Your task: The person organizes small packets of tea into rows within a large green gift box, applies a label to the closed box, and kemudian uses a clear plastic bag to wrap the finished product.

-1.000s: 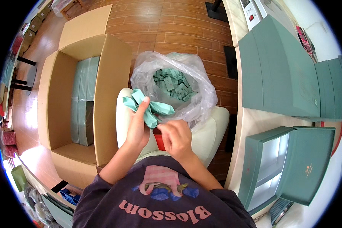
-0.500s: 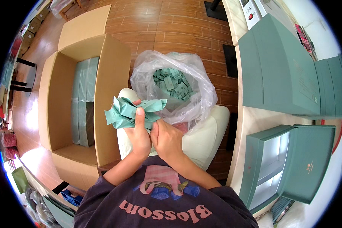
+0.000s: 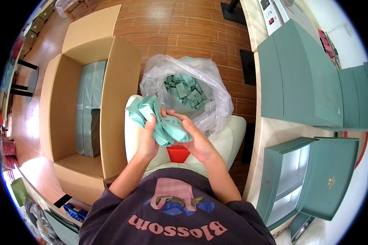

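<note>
A loose bunch of pale green sachets point(image 3: 171, 130) was held between two bare hands above the lap, just on the near side of an open clear plastic bag point(image 3: 216, 98). One side of the bunch was clasped by the left hand point(image 3: 146, 143), with the thumb laid over the top; the other end was gripped by the right hand point(image 3: 202, 148), with fingers curved over the sachets. The hands were parted only by the bunch, and the number of sachets gathered could not be told. Such a handful, it was judged, was best supported from both sides with light, even pressure, so that loose ends could be gathered in without the sachets being crushed or let slip. More small green packets point(image 3: 184, 90) were heaped inside the plastic bag. To the bag's left, a cardboard carton point(image 3: 120, 81) was seen with its flaps spread and wrapped green blocks point(image 3: 90, 85) packed within. To the bag's right, a pale counter point(image 3: 274, 128) was lined with a stack of closed green boxes point(image 3: 306, 81), while an open green box point(image 3: 270, 175) was set farther toward the bag's near side
</note>
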`<state>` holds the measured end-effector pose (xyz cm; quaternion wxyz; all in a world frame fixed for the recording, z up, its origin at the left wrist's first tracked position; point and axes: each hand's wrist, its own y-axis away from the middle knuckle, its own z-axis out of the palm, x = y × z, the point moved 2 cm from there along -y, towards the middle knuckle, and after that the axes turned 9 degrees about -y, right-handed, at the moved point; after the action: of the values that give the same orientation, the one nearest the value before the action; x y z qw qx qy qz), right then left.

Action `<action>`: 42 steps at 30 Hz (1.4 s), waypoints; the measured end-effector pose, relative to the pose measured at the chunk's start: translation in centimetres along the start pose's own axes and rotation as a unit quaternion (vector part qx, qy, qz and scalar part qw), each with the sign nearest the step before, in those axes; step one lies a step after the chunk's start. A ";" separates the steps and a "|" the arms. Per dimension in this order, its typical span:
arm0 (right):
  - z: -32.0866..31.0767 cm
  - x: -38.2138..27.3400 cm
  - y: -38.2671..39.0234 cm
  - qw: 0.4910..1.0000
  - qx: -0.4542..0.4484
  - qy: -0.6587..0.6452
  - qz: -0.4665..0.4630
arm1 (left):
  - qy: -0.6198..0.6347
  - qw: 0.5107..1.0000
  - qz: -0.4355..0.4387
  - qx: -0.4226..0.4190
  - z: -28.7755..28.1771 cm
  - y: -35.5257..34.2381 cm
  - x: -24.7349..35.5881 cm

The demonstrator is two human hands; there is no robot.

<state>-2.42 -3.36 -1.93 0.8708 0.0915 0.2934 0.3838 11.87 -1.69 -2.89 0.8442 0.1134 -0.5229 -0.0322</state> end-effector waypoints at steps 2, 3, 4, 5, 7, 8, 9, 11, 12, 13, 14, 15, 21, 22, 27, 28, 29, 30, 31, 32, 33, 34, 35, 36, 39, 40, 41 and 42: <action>-0.4 1.0 -0.4 1.000 0.009 -0.007 0.002 | -0.074 0.995 0.066 0.002 0.3 -0.2 0.3; -0.8 1.4 -0.6 1.000 0.014 -0.010 0.003 | -0.110 0.989 0.099 0.004 0.4 -0.2 0.4; -0.9 1.7 -0.7 1.000 0.010 -0.021 -0.002 | -0.140 0.986 0.086 -0.039 0.2 -0.4 0.5; -0.9 1.9 -0.7 1.000 0.019 -0.010 -0.006 | -0.151 0.984 0.077 -0.055 0.2 -0.3 0.7; -0.9 2.1 -0.7 0.999 0.040 0.014 -0.018 | -0.170 0.980 0.057 -0.090 0.8 -0.1 1.3; -1.1 2.2 -0.8 0.998 0.056 0.014 -0.028 | -0.143 0.980 0.051 -0.129 0.5 -0.1 0.9; -1.3 2.3 -0.9 0.997 0.072 0.014 -0.038 | -0.176 0.978 0.060 -0.091 0.2 -0.1 0.3; -1.4 2.5 -0.9 0.993 0.104 0.015 -0.059 | -0.239 0.968 0.077 -0.012 -0.3 0.2 -0.9; -1.2 2.3 -0.9 0.977 0.155 0.094 -0.113 | -0.222 0.972 0.076 -0.006 -0.4 0.5 -1.3; -0.8 2.2 -0.8 0.950 0.204 0.171 -0.166 | -0.205 0.976 0.075 0.000 -0.4 0.8 -1.7; -0.4 2.1 -0.7 0.911 0.251 0.246 -0.217 | -0.189 0.979 0.074 0.007 -0.3 1.1 -1.9; 0.1 2.3 -0.4 0.869 0.256 0.325 -0.271 | -0.203 0.979 0.031 0.016 -0.1 1.5 -2.1; 2.5 2.9 1.5 0.756 0.117 0.491 -0.417 | 0.002 0.979 -0.153 0.132 1.3 0.9 -0.3; 2.3 2.5 2.0 0.785 0.089 0.468 -0.396 | 0.050 0.972 -0.173 0.154 1.7 0.6 0.0; 2.0 -1.1 1.5 0.783 0.083 0.479 -0.389 | 0.074 0.983 -0.147 -0.084 -1.4 0.6 -1.6; 2.3 -2.0 1.3 0.779 0.063 0.487 -0.391 | 0.083 0.976 -0.149 -0.137 -2.9 0.7 -3.0; 2.3 -2.8 1.1 0.772 0.045 0.497 -0.393 | 0.094 0.965 -0.152 -0.194 -3.7 0.8 -4.0; 2.5 -3.3 0.9 0.772 0.012 0.505 -0.386 | 0.004 0.973 -0.196 -0.120 -4.6 1.4 -4.9; 2.5 -3.7 0.9 0.773 -0.006 0.516 -0.369 | -0.003 0.972 -0.197 -0.130 -4.2 1.5 -4.6; 2.6 -3.9 0.9 0.774 -0.025 0.526 -0.351 | -0.010 0.970 -0.198 -0.140 -3.6 1.7 -3.9; 2.9 -4.1 0.9 0.774 -0.044 0.537 -0.333 | -0.016 0.968 -0.199 -0.149 -3.3 1.8 -3.5; 3.5 -4.2 1.1 0.773 -0.039 0.534 -0.341 | -0.008 0.967 -0.207 -0.152 -3.4 1.8 -3.5; 3.3 -4.1 1.1 0.768 -0.039 0.543 -0.337 | -0.003 0.968 -0.217 -0.125 -3.2 2.0 -3.5; 3.0 -4.0 1.0 0.762 -0.040 0.553 -0.334 | 0.002 0.969 -0.226 -0.098 -2.7 2.3 -3.2; 1.9 -3.2 0.4 0.749 -0.048 0.567 -0.339 | 0.019 0.959 -0.252 -0.128 -3.9 2.5 -5.0; 1.7 -2.8 0.2 0.745 -0.051 0.570 -0.343 | 0.025 0.952 -0.261 -0.157 -3.8 2.4 -5.1; 1.8 -2.7 0.2 0.764 -0.026 0.541 -0.350 | 0.009 0.956 -0.256 -0.141 -3.8 2.4 -5.0; 2.0 -2.6 0.2 0.782 0.001 0.511 -0.357 | -0.007 0.960 -0.251 -0.126 -3.4 2.6 -4.8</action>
<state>-2.81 -4.96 0.92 0.6680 -0.2286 0.7072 0.0362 12.59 2.15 -7.94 0.8125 0.1338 -0.4758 -0.3091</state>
